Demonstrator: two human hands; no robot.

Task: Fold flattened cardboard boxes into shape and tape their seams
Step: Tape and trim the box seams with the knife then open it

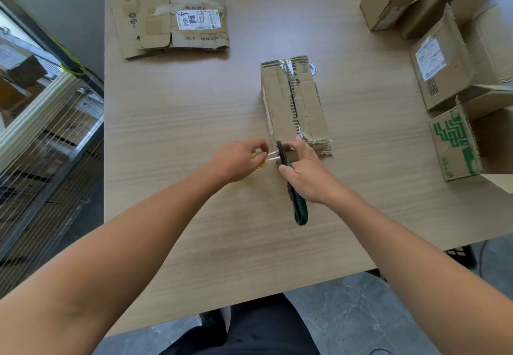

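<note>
A folded brown cardboard box (294, 102) lies mid-table with clear tape along its top seam. My left hand (236, 160) grips a roll of clear tape with a yellow core (259, 160), and a strip of tape stretches from it toward the box's near end. My right hand (305, 171) grips green-handled scissors (298, 210); their dark blades (281, 152) stand at the stretched tape, just in front of the box.
A stack of flattened cardboard boxes (172, 21) with a white label lies at the far left of the wooden table (194, 229). Several assembled boxes (444, 57) crowd the right side. A wire rack (41, 138) stands left of the table.
</note>
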